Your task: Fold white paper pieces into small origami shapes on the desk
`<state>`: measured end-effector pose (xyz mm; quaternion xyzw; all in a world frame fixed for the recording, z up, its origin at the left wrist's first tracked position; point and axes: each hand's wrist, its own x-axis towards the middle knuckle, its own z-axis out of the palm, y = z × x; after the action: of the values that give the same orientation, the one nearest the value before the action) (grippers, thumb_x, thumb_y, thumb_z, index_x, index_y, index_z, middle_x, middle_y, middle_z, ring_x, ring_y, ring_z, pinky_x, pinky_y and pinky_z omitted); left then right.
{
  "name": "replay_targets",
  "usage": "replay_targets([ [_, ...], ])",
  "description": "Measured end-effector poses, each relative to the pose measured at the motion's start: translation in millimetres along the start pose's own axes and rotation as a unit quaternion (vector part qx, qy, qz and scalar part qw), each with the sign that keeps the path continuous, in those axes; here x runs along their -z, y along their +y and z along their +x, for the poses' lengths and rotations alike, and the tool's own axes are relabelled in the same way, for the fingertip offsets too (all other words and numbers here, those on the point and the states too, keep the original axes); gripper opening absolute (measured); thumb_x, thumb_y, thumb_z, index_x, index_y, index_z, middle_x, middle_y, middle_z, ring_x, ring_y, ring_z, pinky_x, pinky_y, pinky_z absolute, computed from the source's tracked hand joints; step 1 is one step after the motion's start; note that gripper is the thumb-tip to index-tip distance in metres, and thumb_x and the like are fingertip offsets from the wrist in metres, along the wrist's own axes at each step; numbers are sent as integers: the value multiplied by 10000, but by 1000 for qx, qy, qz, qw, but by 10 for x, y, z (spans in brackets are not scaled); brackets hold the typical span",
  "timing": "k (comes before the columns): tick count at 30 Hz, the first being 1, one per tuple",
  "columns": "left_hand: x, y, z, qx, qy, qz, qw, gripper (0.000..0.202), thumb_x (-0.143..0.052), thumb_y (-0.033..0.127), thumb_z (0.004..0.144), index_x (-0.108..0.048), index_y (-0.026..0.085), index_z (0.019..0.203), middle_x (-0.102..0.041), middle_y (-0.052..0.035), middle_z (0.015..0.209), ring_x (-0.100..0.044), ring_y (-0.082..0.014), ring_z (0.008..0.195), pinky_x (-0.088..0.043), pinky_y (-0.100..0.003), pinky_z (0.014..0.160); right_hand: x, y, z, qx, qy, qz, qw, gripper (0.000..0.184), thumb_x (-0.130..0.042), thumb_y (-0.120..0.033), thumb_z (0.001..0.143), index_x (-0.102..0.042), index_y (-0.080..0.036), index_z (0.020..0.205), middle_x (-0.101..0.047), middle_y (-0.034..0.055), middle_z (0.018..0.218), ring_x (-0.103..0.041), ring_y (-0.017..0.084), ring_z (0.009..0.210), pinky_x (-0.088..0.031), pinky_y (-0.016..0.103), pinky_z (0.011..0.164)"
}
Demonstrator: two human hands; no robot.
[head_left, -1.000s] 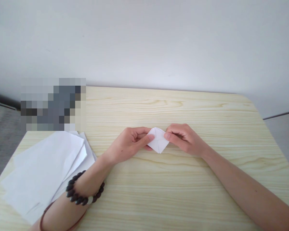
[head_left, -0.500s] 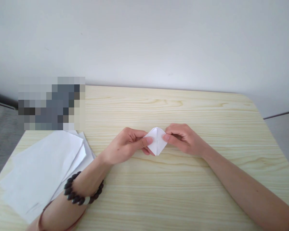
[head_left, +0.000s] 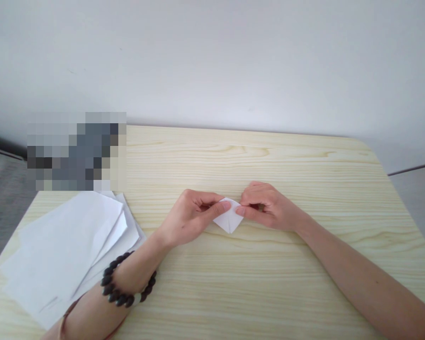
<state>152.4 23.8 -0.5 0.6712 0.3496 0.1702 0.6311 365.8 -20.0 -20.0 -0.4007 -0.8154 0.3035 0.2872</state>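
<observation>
A small piece of folded white paper [head_left: 229, 220], diamond-like with a crease down its middle, is held between my two hands above the table. My left hand [head_left: 194, 216] pinches its left side, thumb on the near face and fingers behind. On the right, my right hand [head_left: 264, 206] grips the other corner between thumb and curled fingers. The paper's upper edge is partly covered by both hands. A dark beaded bracelet [head_left: 119, 298] circles my left wrist.
Several loose white sheets [head_left: 63, 241] lie overlapping on the left of the wood-grain table [head_left: 269, 283], partly under my left forearm. Behind them is a blurred-out dark object [head_left: 88, 151]. A pale wall [head_left: 233, 61] rises along the table's far edge.
The folded paper's top point has gone from view, and its upper part now looks lower and flatter. My left thumb has shifted right, closer to my right thumb.
</observation>
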Motion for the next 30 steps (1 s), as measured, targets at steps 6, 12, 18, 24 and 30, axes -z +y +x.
replay_targets([
  [6, -18, 26, 15, -7, 20, 64, 998, 395, -500, 388, 892, -645, 111, 650, -455, 27, 539, -367, -73, 515, -261, -200, 447, 4, -18, 14, 8, 5, 2, 1000, 325, -494, -284, 939, -479, -180, 632, -419, -60, 540, -399, 80, 530, -319, 261, 643],
  [12, 12, 2, 25, 7, 22, 56, 998, 386, -506, 402, 897, -668, 110, 705, -523, 16, 570, -424, -77, 529, -300, -193, 456, -1, -23, 4, -8, 11, 3, 1000, 306, -498, -294, 934, -494, -175, 653, -438, -59, 551, -387, 75, 528, -335, 260, 655],
  [18, 15, -72, 37, -72, 34, -89, 993, 297, -549, 286, 900, -582, 174, 1172, -681, -74, 1028, -635, -162, 842, -530, -237, 655, 20, -80, -11, -120, 66, 103, 985, 331, -478, -321, 932, -475, -182, 631, -386, -58, 527, -330, 70, 470, -257, 218, 457],
  [24, 38, -171, 4, -185, 13, -29, 982, 313, -534, 105, 867, -542, 219, 1158, -585, -86, 1201, -612, -185, 1031, -548, -353, 872, 34, -64, -14, -163, 136, 148, 966, 405, -457, -329, 940, -403, -183, 567, -374, -59, 487, -306, 56, 440, -210, 219, 416],
  [30, 59, -180, 32, -198, 95, 106, 970, 181, -608, 113, 816, -617, 187, 981, -649, -56, 1012, -635, -164, 930, -530, -283, 801, -4, -65, -14, -134, 114, 82, 981, 234, -464, -251, 936, -522, -178, 722, -463, -43, 581, -393, 69, 494, -310, 209, 461],
])
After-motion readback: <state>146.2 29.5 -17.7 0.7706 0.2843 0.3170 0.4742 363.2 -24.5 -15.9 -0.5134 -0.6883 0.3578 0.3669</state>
